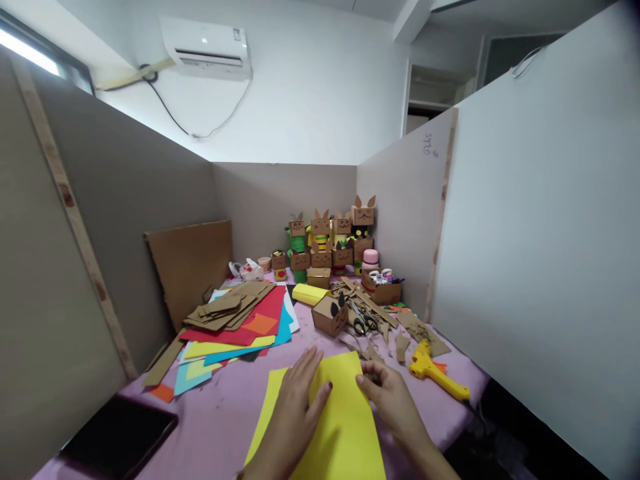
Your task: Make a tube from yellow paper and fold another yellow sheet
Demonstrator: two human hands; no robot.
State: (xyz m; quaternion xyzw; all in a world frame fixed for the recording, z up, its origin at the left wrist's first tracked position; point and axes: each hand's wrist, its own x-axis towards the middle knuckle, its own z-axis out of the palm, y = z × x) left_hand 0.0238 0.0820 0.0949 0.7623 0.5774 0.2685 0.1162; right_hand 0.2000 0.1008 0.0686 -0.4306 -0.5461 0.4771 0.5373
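A yellow sheet of paper (345, 407) lies on the table in front of me, its upper edge slightly uneven. Flat on its left part rests my left hand (303, 407), fingers stretched forward and thumb apart. My right hand (383, 390) pinches the sheet's upper right edge between thumb and fingers. Just beyond the paper sits a small cardboard box head (327, 317) with dark ears. Beside it are a rolled yellow paper tube (310, 295) and scissors (361, 319).
Coloured paper and cardboard pieces (233, 307) are stacked at left. A yellow glue gun (435, 373) lies right, its cord over the table edge. Cardboard figures (320, 257) stand at the back near a box of pens (383, 290). A black tablet-like slab (120, 437) lies front left.
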